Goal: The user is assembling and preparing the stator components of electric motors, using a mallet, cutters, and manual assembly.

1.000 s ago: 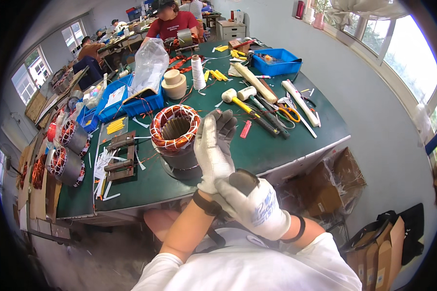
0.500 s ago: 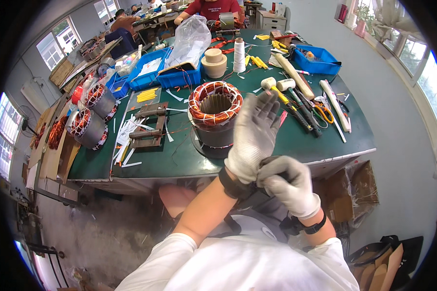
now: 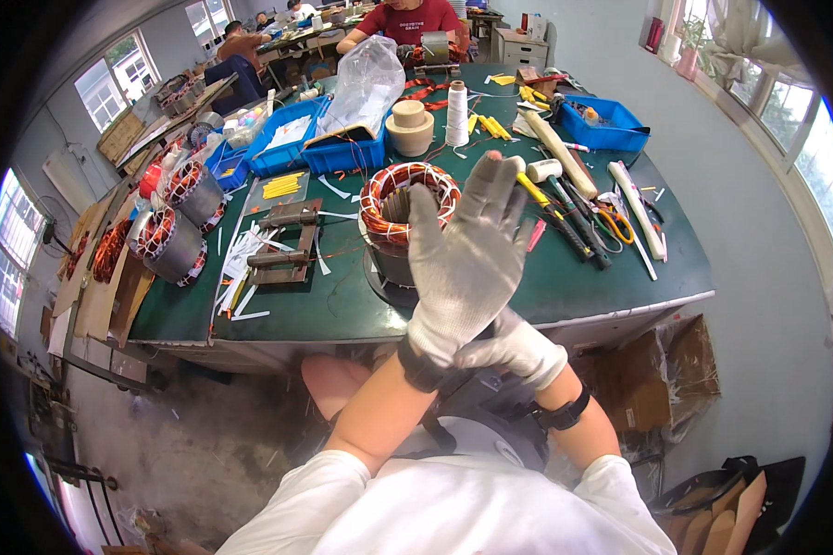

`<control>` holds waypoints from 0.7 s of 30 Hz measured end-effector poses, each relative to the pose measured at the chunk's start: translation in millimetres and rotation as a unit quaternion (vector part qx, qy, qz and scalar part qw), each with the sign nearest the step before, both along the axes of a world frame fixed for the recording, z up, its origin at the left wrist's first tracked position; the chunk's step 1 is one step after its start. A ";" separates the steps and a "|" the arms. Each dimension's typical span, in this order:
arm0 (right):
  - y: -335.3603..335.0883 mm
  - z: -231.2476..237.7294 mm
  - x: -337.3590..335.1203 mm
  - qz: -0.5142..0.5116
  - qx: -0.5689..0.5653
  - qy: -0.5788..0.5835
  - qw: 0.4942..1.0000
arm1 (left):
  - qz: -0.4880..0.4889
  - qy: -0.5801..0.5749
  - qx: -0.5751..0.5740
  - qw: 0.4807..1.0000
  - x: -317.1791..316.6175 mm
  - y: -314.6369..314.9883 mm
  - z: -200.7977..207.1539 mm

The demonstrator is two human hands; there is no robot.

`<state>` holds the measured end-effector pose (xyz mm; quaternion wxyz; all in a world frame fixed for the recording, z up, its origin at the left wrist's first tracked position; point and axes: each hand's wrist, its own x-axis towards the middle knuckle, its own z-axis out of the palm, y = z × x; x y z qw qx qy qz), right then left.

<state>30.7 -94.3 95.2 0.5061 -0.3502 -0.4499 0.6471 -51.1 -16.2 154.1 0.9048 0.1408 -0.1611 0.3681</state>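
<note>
My left hand (image 3: 465,264), in a white knitted glove with a grey palm coating, is raised with its fingers stretched and spread. It holds nothing. My right hand (image 3: 520,351), gloved alike, is closed round the base of the left glove at the wrist, thumb in front and most fingers hidden behind. A black wristband (image 3: 421,368) lies just below that glove. Behind the left hand a motor stator (image 3: 391,266) with copper windings laced in white cord stands upright on the green table (image 3: 342,310); the hand hides part of it.
Hammers (image 3: 578,213), orange-handled scissors (image 3: 617,225) and a pale rod (image 3: 639,211) lie at the right. A steel fixture (image 3: 282,245) and white strips (image 3: 241,259) lie left. Blue bins (image 3: 356,153), a thread cone (image 3: 456,116) and a person (image 3: 407,20) are farther back. More stators (image 3: 171,245) stand far left.
My left hand has turned its palm more toward me and spread its fingers, shifting slightly left. My right hand has moved left and lower, from pinching at the glove's edge to wrapping round the wrist.
</note>
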 end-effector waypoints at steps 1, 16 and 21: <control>2.7 -1.5 1.1 0.028 0.006 -0.033 0.999 | 0.061 0.049 0.037 0.996 -3.1 -2.9 -0.8; 20.0 -66.5 168.9 -0.431 -0.009 -0.516 0.740 | 0.710 0.411 0.519 0.240 -115.9 54.2 2.5; 52.7 -105.0 177.5 -0.398 0.073 -0.791 0.458 | 0.552 0.468 0.669 0.169 -93.2 87.0 -29.7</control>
